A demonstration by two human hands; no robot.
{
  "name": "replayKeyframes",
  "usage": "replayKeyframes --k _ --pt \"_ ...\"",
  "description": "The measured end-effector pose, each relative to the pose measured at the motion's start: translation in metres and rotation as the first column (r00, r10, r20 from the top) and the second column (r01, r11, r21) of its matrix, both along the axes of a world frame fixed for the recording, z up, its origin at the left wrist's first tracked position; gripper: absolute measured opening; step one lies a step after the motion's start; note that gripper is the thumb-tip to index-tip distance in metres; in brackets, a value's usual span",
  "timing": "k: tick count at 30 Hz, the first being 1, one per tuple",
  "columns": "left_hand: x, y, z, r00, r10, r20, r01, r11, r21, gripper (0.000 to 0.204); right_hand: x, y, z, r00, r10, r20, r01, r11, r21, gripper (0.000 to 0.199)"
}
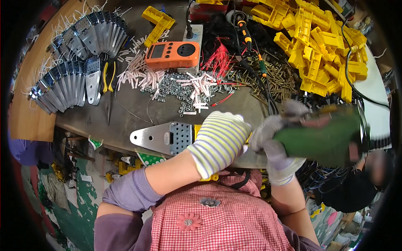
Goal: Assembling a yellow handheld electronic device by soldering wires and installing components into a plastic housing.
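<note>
My left hand (222, 142), in a striped knit glove, is closed on a yellow plastic housing (197, 130) at the table's near edge. Most of that housing is hidden beneath the glove. From its left side a tapered silver metal plate (153, 139) sticks out, with a block of small holes and two larger ones. Just to the right, my gloved right hand (272, 140) grips a green power driver (322, 138), smeared by motion. The driver lies sideways with its front toward my left hand; its tip cannot be made out.
Rows of metal plates with wires (63, 83) fan out at the left, beside yellow-handled pliers (109, 77). An orange meter (172, 54), nuts (173, 85), white tubes (138, 69) and screws (278, 73) lie ahead. Yellow housings (314, 50) are heaped far right, crossed by a black cable (349, 79).
</note>
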State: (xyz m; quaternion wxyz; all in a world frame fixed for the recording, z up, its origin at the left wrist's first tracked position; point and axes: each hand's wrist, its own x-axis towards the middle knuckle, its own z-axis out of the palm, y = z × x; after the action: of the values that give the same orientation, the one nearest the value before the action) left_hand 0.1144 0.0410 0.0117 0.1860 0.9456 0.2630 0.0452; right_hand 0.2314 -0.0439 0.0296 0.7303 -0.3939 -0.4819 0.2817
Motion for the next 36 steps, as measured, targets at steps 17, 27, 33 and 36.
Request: replayKeyframes --k 17,27,33,36 --pt "0.022 0.027 -0.017 0.967 0.207 0.149 -0.210 0.978 0.006 0.023 0.021 -0.037 -0.017 0.907 0.417 0.051 -0.331 0.785 -0.523 0.050" --pt "0.022 0.028 -0.024 0.962 0.216 0.167 -0.217 0.976 -0.014 0.033 -0.012 -0.029 0.061 0.519 0.296 0.802 -0.013 0.941 -0.339 0.037" --pt "0.020 0.020 -0.024 0.939 0.194 0.283 -0.235 0.965 0.119 0.019 -0.031 0.000 0.049 0.780 0.586 0.220 -0.617 0.778 0.119 0.029" --pt "0.021 0.030 -0.022 0.941 0.237 0.243 -0.252 0.967 0.035 0.021 -0.046 -0.004 0.042 0.790 0.465 0.400 -0.317 0.868 -0.383 0.026"
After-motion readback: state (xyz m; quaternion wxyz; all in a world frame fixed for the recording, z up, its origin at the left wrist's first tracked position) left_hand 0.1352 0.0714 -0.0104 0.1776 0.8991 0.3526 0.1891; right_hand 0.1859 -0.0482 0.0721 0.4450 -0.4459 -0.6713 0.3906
